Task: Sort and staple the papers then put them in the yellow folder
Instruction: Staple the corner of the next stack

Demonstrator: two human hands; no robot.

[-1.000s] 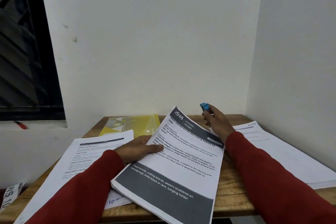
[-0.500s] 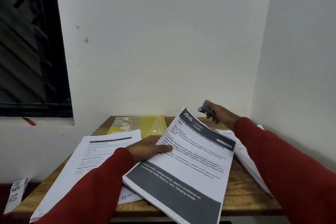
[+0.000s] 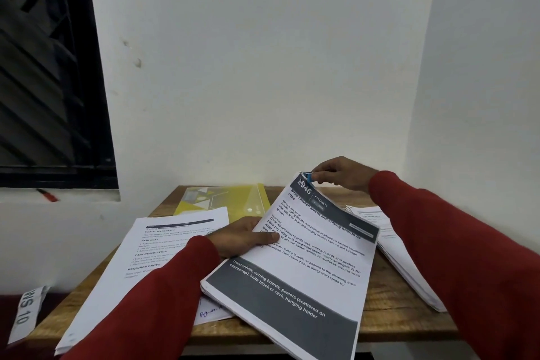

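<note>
Here the left hand (image 3: 245, 235) pinches the floppy paper bundle (image 3: 304, 251) at nine o'clock; the right hand (image 3: 340, 174) clamps a small blue stapler (image 3: 309, 177) on the twelve o'clock corner.

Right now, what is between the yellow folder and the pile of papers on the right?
The tilted paper stack sits between the yellow folder and the right pile, held by both hands, in the head view.
</note>
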